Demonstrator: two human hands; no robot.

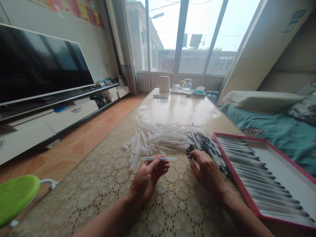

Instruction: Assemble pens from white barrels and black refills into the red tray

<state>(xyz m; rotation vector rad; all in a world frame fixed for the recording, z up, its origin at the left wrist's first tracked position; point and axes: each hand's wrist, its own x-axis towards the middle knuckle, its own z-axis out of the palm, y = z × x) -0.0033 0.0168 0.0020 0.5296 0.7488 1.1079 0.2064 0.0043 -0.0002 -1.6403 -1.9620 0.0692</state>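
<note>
While left hand [151, 172], palm turned up, pinches white pen barrel [170, 159] level above patterned tablecloth [172, 205], right hand [206, 168] arches palm-down, thumb and fingertip closed on small black piece [190, 157] beside dark pen refills [206, 144].
</note>
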